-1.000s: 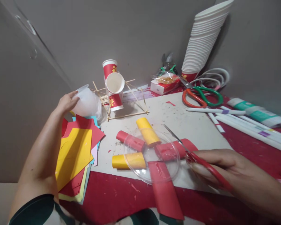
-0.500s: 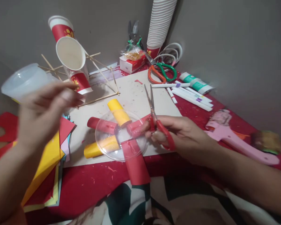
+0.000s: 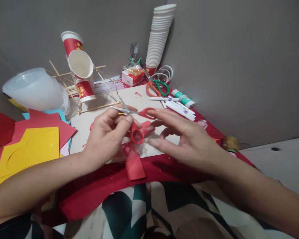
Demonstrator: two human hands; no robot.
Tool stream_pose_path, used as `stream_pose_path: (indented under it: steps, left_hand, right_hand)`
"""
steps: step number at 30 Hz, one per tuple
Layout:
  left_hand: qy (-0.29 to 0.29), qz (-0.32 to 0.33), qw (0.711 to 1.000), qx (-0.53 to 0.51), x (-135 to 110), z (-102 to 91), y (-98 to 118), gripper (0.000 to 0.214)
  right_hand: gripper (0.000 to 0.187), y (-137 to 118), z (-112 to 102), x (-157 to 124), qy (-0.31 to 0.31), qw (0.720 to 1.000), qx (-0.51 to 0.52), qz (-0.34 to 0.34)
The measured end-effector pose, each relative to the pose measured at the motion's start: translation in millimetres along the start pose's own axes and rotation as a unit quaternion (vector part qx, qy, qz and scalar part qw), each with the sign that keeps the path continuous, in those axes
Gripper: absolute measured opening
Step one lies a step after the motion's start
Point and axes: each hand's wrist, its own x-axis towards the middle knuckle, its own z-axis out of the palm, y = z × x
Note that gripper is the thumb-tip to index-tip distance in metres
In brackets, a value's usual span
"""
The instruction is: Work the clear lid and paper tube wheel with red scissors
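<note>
I have the red-handled scissors [image 3: 133, 127] up in front of me, above the work surface near the middle of the view. Their metal blades stand apart in a narrow V, tips toward the upper left, and one finger ring hangs below the other. My left hand [image 3: 104, 136] pinches them around the pivot. My right hand [image 3: 189, 139] is spread, thumb and fingers apart, by the upper ring; I can't tell whether its fingertips touch it.

Beneath, my hands cover most of the clear plastic lid [image 3: 121, 160] and the paper rolls on it. One red roll [image 3: 136, 168] shows plainly, projecting toward me; the others are mere scraps of colour. The pile of coloured paper [image 3: 40, 142] runs out of view at the left, and a small brownish item [image 3: 230, 143] at the right is too blurred to name.

Farther back, a translucent tub [image 3: 27, 86] leans on its side. Three paper cups [image 3: 81, 64] sit at the stick frame [image 3: 99, 108], one with its pale mouth facing me. More cups nest in a tall, leaning stack [image 3: 158, 39], near a small box [image 3: 128, 78] topped by a clear packet of yellowish contents [image 3: 135, 70].
</note>
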Motion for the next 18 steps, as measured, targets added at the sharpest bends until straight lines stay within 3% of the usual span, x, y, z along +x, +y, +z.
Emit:
stream_pose_path:
  steps: [3, 5, 8, 10, 12, 15, 18]
  left_hand:
    - [0.059, 0.002, 0.997, -0.046, -1.0, -5.0, 3.7, 0.01]
    - [0.057, 0.01, 0.996, -0.067, -2.8, -4.0, 3.9, 0.019]
    - [0.015, -0.004, 0.997, -0.077, -7.1, 3.8, 1.0, 0.032]
    - [-0.018, -0.02, 0.996, -0.082, -10.4, 9.1, -1.8, 0.041]
    - [-0.043, -0.038, 0.994, -0.09, -13.2, 12.0, -4.5, 0.056]
    - [-0.068, -0.07, 0.991, -0.094, -15.6, 11.3, -7.2, 0.084]
    - [-0.085, -0.101, 0.987, -0.089, -16.4, 5.5, -6.6, 0.097]
  right_hand:
    - [0.025, -0.5, 3.6, -6.8, 0.161, 0.977, 0.135, 0.026]
    - [0.025, -2.8, 10.2, -8.1, 0.132, 0.973, 0.178, 0.062]
    - [0.045, -10.6, 22.7, -3.1, -0.033, 0.976, 0.196, 0.089]
    - [0.051, -15.6, 30.7, 3.0, -0.06, 0.968, 0.227, 0.093]
    - [0.05, -18.2, 37.2, 9.5, -0.041, 0.947, 0.294, 0.126]
    - [0.039, -18.5, 43.2, 17.8, 0.034, 0.901, 0.394, 0.176]
    - [0.023, -18.6, 40.9, 24.2, 0.096, 0.887, 0.414, 0.179]
